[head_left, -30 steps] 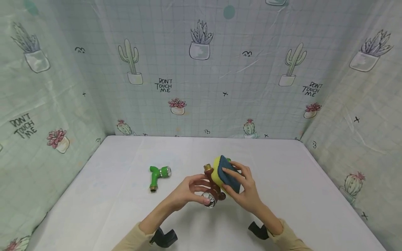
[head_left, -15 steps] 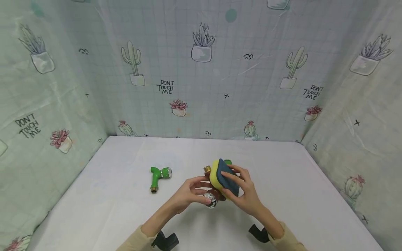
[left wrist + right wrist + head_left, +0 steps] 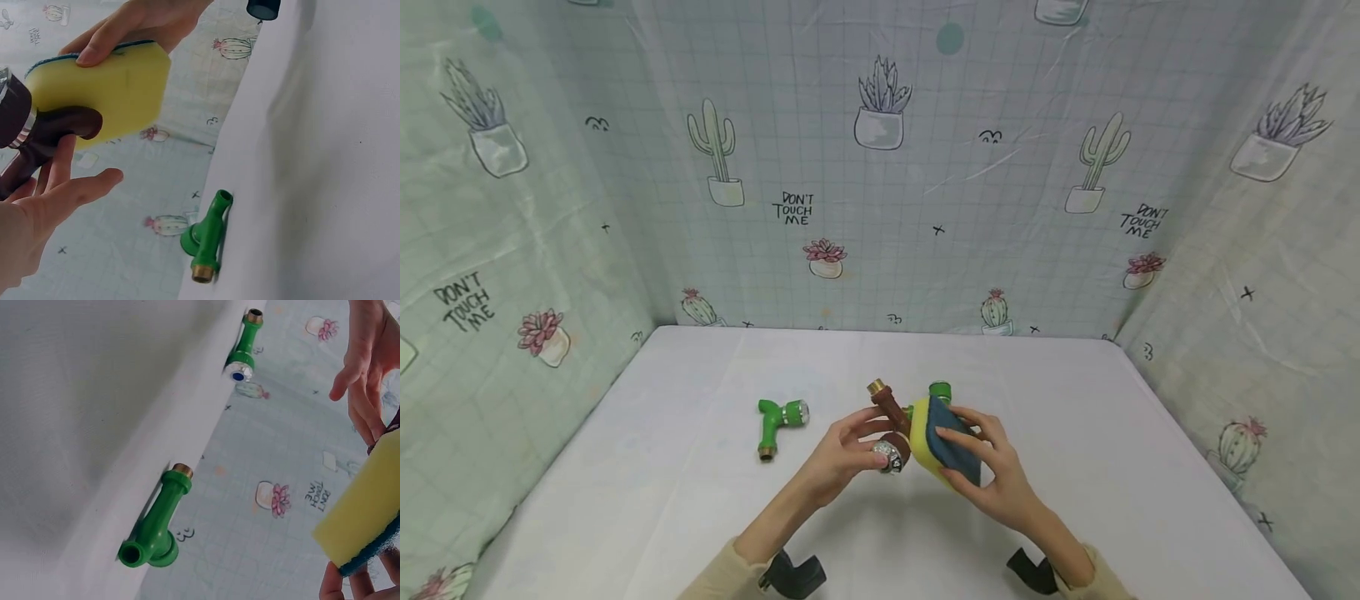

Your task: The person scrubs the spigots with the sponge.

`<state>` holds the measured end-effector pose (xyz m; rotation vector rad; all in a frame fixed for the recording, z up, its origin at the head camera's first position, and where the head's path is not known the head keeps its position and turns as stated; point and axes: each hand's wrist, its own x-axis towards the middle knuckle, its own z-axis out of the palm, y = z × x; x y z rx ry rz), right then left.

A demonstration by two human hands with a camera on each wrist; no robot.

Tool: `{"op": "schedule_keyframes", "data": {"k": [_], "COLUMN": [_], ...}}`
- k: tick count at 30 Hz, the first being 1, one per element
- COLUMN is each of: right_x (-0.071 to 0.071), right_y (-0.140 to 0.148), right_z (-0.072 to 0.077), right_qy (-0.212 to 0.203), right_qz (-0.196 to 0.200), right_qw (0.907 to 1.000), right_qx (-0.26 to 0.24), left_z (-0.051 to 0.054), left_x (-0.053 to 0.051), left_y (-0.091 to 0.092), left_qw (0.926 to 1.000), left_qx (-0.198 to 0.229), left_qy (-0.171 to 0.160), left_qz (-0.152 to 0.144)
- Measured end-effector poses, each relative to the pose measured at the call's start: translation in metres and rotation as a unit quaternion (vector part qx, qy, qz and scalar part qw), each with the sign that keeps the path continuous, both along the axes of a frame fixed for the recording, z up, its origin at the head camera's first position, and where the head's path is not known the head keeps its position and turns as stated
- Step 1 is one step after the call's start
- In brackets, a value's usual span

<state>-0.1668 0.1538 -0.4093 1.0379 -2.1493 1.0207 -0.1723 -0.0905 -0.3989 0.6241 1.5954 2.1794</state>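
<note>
My left hand (image 3: 838, 462) holds a brown tap (image 3: 889, 407) above the table. The tap tilts, its brass threaded end (image 3: 876, 387) pointing up and left, with a silvery end near the thumb. My right hand (image 3: 1000, 479) grips a sponge (image 3: 957, 450) by its dark blue scouring side. In the left wrist view the sponge's yellow face (image 3: 119, 94) lies against or very close to the tap's spout (image 3: 84, 120); contact is hard to tell. Part of the tap is hidden behind the left fingers.
A green tap (image 3: 771, 427) lies on the white table (image 3: 700, 500) to the left. Another green tap (image 3: 940, 389) lies behind the sponge, partly hidden. Near the forearms are two black bent pieces, one left (image 3: 796, 575) and one right (image 3: 1032, 572). Patterned cloth (image 3: 940, 183) surrounds the table.
The left hand has turned the brown tap, so its brass end has swung left and up. The sponge has moved slightly down and right, uncovering more of the tap.
</note>
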Motion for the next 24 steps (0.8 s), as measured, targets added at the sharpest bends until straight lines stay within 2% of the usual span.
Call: {"op": "schedule_keyframes", "data": {"k": [4, 11, 17, 24], "right_x": [0.000, -0.003, -0.006, -0.007], "right_y": [0.001, -0.001, -0.005, -0.011], "right_z": [0.000, 0.004, 0.009, 0.007], "right_qy": [0.018, 0.037, 0.058, 0.065], "right_qz": [-0.005, 0.005, 0.043, 0.092], "right_qw": [0.9998, 0.9993, 0.9974, 0.9936], "right_qx": [0.006, 0.006, 0.007, -0.007], "left_z": [0.000, 0.005, 0.009, 0.011], "left_x": [-0.001, -0.002, -0.005, -0.005], "left_y": [-0.001, -0.002, -0.004, -0.005], "left_qw": [0.9996, 0.9993, 0.9984, 0.9939], "left_qx": [0.022, 0.021, 0.023, 0.015], "left_qy": [-0.014, -0.031, -0.029, -0.056], "left_qz": [0.009, -0.007, -0.044, -0.094]}}
